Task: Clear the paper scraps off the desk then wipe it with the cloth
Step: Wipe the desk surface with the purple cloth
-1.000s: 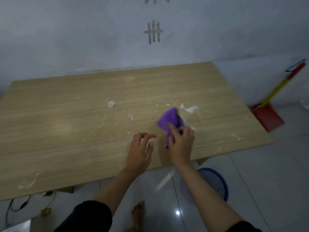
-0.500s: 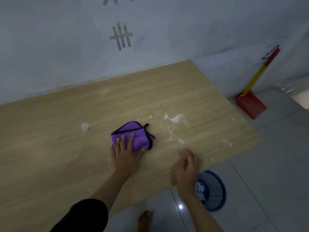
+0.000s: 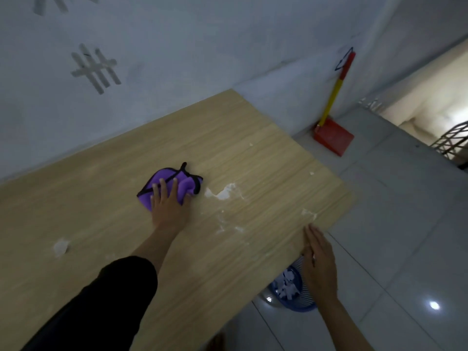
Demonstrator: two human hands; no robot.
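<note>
A purple cloth (image 3: 162, 182) with black trim lies on the wooden desk (image 3: 253, 158), near its middle. My left hand (image 3: 168, 201) presses flat on the cloth, fingers straight. Just right of the cloth sits a white paper scrap (image 3: 222, 193). Smaller scraps lie near the desk's right edge (image 3: 309, 213), and another scrap (image 3: 60, 247) lies to the left. My right hand (image 3: 319, 262) hovers at the desk's front right edge with straight fingers, holding nothing.
A blue basket (image 3: 291, 292) holding paper scraps stands on the tiled floor below the desk edge, partly behind my right hand. A red dustpan (image 3: 334, 139) with a yellow handle leans at the wall. A wire rack (image 3: 450, 143) shows at far right.
The cloth passed from my right hand to under my left hand, which has pushed it farther across the desk towards the big scrap. My right hand drew back to the desk's front edge.
</note>
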